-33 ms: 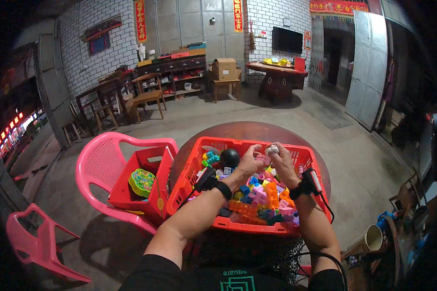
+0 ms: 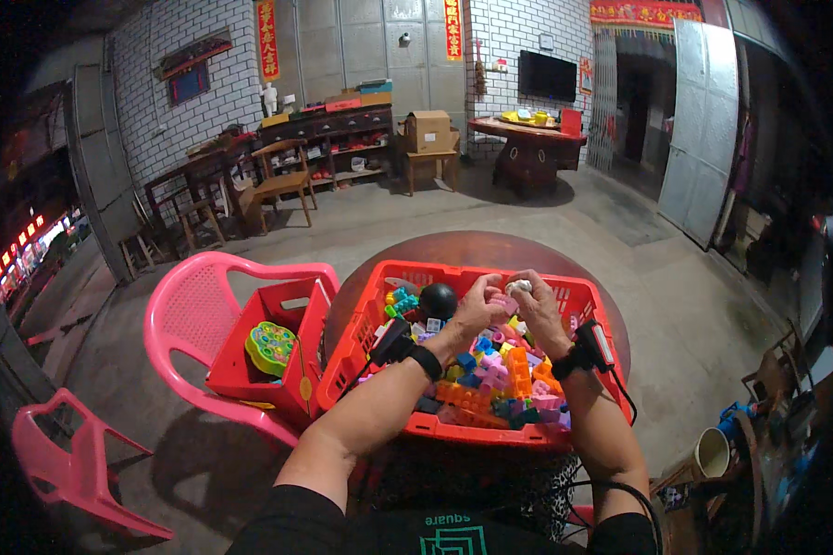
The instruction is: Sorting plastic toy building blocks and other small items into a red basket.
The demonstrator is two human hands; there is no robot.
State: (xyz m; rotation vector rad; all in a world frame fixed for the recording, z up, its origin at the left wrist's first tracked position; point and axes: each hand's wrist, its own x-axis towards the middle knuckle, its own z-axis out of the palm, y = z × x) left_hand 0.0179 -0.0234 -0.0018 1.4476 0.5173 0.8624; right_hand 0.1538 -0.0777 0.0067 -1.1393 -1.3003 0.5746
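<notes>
Pinching a small white piece (image 2: pixel 520 285) in my right hand (image 2: pixel 540 313), above the far part of the red plastic basket (image 2: pixel 486 435). My left hand (image 2: pixel 475 311) is curled just to the left, beside a pink brick (image 2: pixel 504 302); I cannot tell whether those fingers grip it. Black ball (image 2: pixel 438 302): basket's far left.

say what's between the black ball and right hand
The head view shows the left hand, and a pink block at its fingers, between the black ball and right hand.
</notes>
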